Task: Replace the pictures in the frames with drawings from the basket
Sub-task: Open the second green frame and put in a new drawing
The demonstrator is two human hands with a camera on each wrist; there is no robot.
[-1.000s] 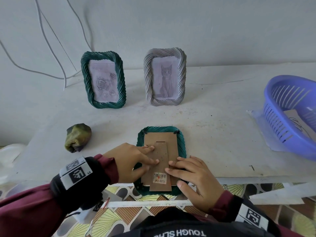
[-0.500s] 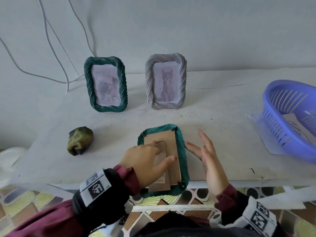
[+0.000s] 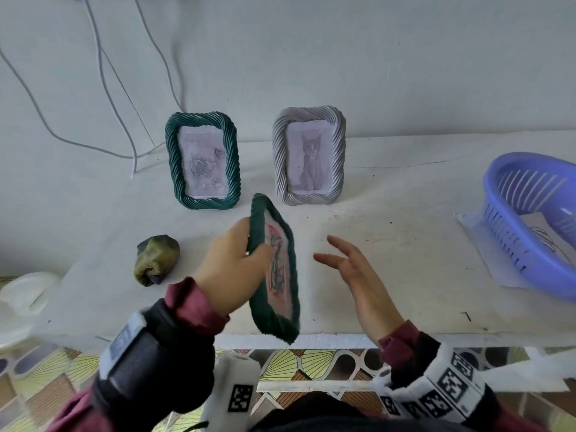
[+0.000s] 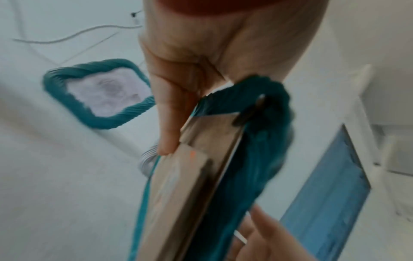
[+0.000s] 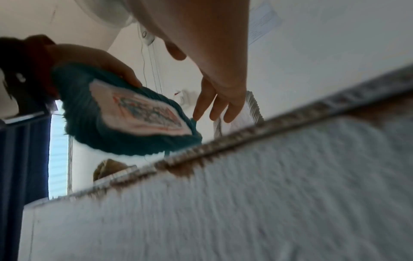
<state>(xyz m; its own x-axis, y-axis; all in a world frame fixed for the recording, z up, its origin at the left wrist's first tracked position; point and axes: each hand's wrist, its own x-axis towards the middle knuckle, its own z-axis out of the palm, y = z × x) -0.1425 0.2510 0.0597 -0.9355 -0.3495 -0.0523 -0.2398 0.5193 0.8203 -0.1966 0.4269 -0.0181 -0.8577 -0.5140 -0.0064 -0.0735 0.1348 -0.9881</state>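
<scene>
My left hand grips a green twisted frame by its left edge and holds it on edge above the table's front, its picture side with a coloured drawing turned right. The left wrist view shows its cardboard back and my fingers against it. My right hand hovers open just right of the frame, not touching it. A second green frame with a rose drawing and a grey frame with a cat drawing stand upright at the back. The purple basket at the right holds a paper.
A crumpled greenish lump lies on the white table left of my hands. White cables hang down the wall behind. A white object sits off the table's left corner. A patterned floor shows below the table's front edge.
The frame lay face down on the table under both hands. My left hand has lifted it and turned it on edge, picture side right. My right hand has let go and drawn away.
</scene>
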